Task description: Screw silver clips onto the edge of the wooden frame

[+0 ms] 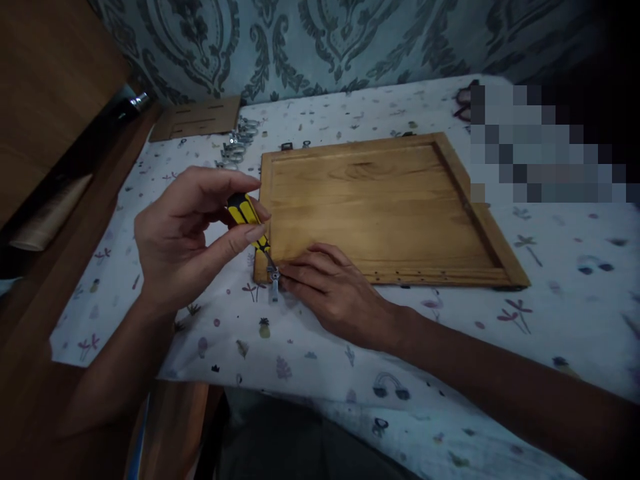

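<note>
My left hand [185, 230] is closed around the yellow and black handle of a screwdriver [247, 217], whose tip points down at a small metal bracket [274, 277] by the near left corner of a framed wooden panel [380, 207]. The fingers of my right hand [333, 287] are pressed flat beside that bracket, against the panel's front edge, holding it in place. The panel lies flat on a white cloth printed with small plants [310, 360].
A heap of metal hardware [235, 143] and a piece of brown cardboard [197, 119] lie at the back left. A wooden cabinet side [45, 80] stands along the left. Patterned wallpaper [320, 40] is behind. A blurred patch covers the upper right.
</note>
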The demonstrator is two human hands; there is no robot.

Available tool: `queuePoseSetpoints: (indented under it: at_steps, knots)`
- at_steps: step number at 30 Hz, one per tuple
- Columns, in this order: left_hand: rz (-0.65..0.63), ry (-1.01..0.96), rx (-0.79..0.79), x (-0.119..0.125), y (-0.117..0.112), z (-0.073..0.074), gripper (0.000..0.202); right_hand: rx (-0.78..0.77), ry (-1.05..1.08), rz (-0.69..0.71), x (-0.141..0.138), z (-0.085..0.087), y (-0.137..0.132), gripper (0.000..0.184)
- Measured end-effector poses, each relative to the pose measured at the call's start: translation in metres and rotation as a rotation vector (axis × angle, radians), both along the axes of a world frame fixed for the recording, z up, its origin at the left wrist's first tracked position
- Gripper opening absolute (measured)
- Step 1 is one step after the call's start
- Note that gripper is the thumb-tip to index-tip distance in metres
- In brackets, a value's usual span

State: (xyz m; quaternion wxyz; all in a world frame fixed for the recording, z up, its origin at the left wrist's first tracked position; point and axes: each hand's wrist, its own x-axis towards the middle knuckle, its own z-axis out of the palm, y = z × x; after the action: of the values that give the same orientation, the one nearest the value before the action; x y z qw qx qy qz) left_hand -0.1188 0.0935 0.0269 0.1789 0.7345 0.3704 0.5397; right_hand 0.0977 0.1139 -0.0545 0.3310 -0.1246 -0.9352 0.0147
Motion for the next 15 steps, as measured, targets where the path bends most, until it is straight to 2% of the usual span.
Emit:
queuePoseSetpoints:
  at_steps: [10,15]
  knots:
    - [-0.010,-0.028,0.029,0.0037,0.0015,-0.0043,0.045,-0.012,-0.001,-0.026,-0.0002,-0.0006,-0.0003,0.026]
    - [0.087,-0.028,-0.047,0.0058,-0.0011,-0.0016,0.042,-0.035,-0.007,-0.013,0.0011,0.0013,-0.0005,0.024]
